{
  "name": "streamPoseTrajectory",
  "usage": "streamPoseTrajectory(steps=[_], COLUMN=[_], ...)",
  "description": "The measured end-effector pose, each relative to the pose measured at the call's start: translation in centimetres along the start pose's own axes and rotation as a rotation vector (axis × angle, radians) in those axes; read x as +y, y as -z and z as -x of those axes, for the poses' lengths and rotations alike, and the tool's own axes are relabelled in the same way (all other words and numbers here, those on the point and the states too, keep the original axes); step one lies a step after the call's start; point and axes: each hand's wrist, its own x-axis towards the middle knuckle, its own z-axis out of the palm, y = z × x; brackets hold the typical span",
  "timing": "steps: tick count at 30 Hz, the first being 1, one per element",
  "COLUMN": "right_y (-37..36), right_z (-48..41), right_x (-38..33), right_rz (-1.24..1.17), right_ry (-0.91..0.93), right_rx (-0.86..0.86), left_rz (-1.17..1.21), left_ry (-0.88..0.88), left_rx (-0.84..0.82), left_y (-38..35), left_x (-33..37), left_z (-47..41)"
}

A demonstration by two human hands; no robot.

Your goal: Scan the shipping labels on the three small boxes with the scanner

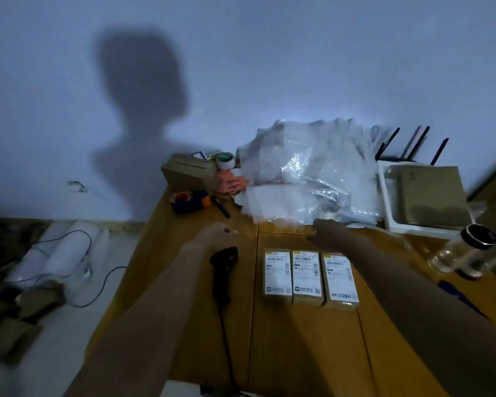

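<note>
Three small brown boxes lie side by side on the wooden table, each with a white shipping label facing up: the left box, the middle box and the right box. A black handheld scanner lies on the table just left of them, its cable running toward me. My left hand hovers above the scanner's head, fingers loosely curled, holding nothing. My right hand reaches past the boxes toward the bubble wrap, empty; its fingers are blurred and in shadow.
A heap of clear bubble wrap fills the back of the table. A cardboard box, tape rolls and a pen lie at back left. A white tray holds a brown envelope at right, a clear bottle near it.
</note>
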Motion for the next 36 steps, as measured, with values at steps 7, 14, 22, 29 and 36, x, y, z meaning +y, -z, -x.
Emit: streamPoseTrajectory(steps=[7,14,22,29,36], right_y=[-2.4,-2.7,-5.4,-8.3,-11.4], right_z=[-0.6,0.3,-1.9,-2.2,-3.0], right_x=[-0.2,-4.8,-10.3,-14.2,-16.8], right_rz=[0.068,0.183,0.081,0.061,-0.095], right_ry=[0.004,0.065,0.134,0.197,0.164], right_rx=[-0.060,-0.116,-0.234,-0.317,-0.343], left_rz=[-0.005,0.061,0.278,0.372,0.462], left_ry=[0.138,0.159,0.212,0.222,0.237], left_rx=[-0.077,-0.084,-0.069,-0.096,-0.023], left_y=[-2.2,-2.9,-4.6,-7.3,-9.5], left_x=[-5.7,-9.0,-12.0,-12.9,-13.0], left_z=[0.7,2.1,3.6,4.0,2.4])
